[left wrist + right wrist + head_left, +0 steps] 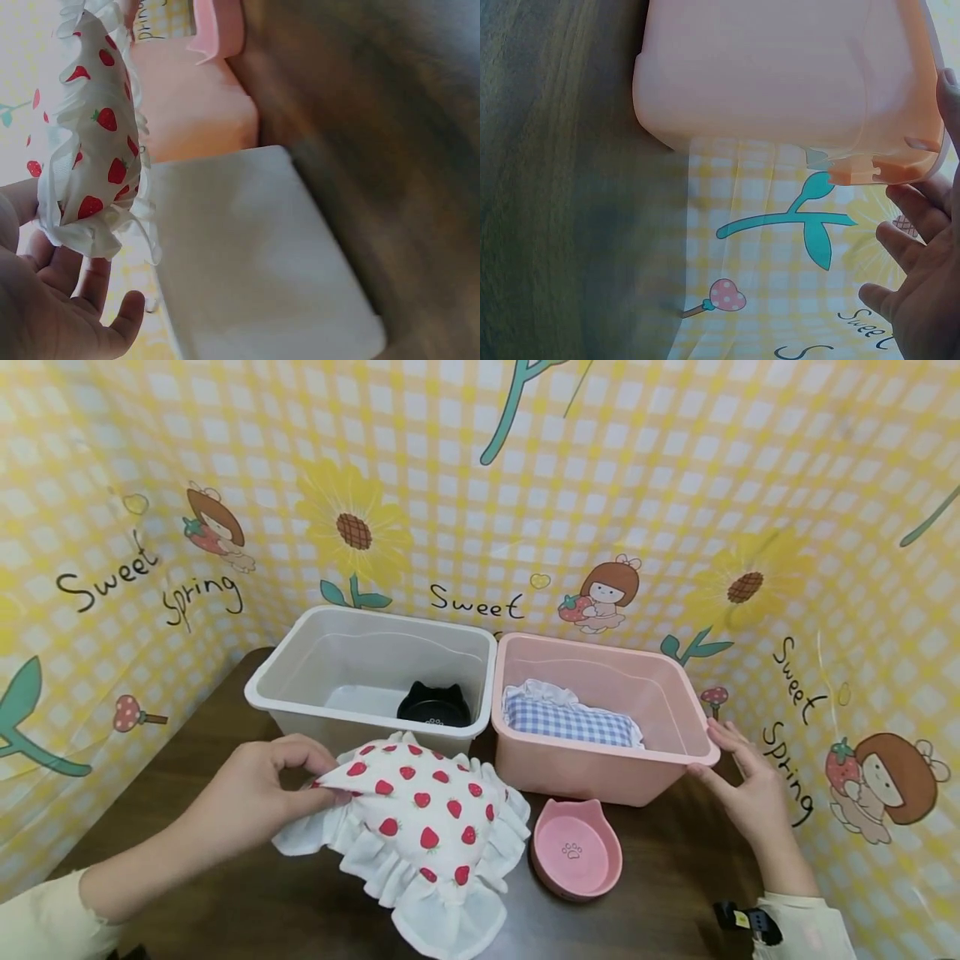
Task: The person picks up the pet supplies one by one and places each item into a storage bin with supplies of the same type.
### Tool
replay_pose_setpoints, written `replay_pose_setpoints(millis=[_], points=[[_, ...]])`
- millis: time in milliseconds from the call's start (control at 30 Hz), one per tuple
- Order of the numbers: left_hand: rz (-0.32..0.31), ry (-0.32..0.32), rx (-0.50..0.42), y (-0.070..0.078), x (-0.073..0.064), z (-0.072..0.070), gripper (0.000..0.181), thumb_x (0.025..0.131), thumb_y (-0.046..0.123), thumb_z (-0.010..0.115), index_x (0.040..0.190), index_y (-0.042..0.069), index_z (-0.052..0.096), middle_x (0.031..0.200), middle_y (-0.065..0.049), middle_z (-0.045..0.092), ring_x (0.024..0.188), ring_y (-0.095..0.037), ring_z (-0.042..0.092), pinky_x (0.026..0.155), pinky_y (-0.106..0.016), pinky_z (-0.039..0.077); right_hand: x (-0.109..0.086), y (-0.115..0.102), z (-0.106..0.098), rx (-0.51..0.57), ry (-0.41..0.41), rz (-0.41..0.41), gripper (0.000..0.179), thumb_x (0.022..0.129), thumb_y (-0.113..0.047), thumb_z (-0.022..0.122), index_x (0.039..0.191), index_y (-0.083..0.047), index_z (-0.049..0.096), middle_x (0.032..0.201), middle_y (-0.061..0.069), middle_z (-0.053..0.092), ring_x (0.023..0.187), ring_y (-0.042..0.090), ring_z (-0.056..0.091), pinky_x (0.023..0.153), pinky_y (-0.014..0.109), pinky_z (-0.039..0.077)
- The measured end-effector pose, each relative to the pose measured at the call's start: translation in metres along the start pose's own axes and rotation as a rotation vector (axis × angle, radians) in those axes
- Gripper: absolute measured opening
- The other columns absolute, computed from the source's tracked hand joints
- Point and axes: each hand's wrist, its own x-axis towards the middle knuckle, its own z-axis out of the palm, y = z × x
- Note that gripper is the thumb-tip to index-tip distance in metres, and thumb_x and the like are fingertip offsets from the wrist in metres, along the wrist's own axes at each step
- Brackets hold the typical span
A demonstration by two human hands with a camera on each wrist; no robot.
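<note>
In the head view, my left hand (262, 781) pinches one corner of a small ruffled pillow (431, 814), white with red strawberries. The pillow hangs tilted in front of the grey bin; in the left wrist view its ruffled edge (64, 150) rises above my fingers. On the right, my right hand (753, 785) touches the rim corner of the pink bin (585, 772), thumb at the front and fingers along the side, fairly straight and spread. A blue checked ruffled pillow (573, 720) lies inside that bin.
The grey bin (367, 620) stands left of the pink one and holds a black cat-eared bowl (433, 706). A pink cat-eared bowl (576, 852) sits on the dark wooden table (637, 918) in front. Yellow checked cloth (480, 518) hangs behind and at both sides.
</note>
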Motion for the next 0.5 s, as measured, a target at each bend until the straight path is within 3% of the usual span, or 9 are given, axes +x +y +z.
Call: replay_pose_setpoints(millis=[133,333,500], points=[[0.014,-0.013,-0.043,0.018,0.012,-0.009,0.015,0.081,0.031,0.089,0.084,0.032,0.074,0.093,0.014,0.072,0.082,-0.008,0.065,0.064,-0.024,0.053,-0.001,0.002,0.0,-0.012,-0.007,0.009,0.066,0.08,-0.013,0.088,0.141,-0.019,0.064,0.147,0.007,0.059,0.144,-0.003,0.039,0.112,0.011,0.026],[0.013,-0.005,-0.056,0.044,0.032,-0.019,0.014,0.082,0.035,0.087,0.085,0.028,0.075,0.092,0.009,0.072,0.091,-0.008,0.061,0.068,-0.023,0.052,-0.003,0.006,-0.001,-0.021,-0.015,0.025,0.065,0.081,-0.015,0.088,0.141,-0.02,0.064,0.148,0.004,0.059,0.144,-0.005,0.038,0.113,0.014,0.026],[0.025,-0.012,-0.068,0.067,0.059,-0.023,0.017,0.083,0.037,0.087,0.088,0.024,0.077,0.094,0.006,0.074,0.087,-0.01,0.06,0.065,-0.025,0.05,-0.001,0.008,-0.001,-0.021,-0.002,0.029,0.064,0.081,-0.016,0.088,0.141,-0.02,0.064,0.148,0.006,0.059,0.143,-0.006,0.038,0.114,0.014,0.026]])
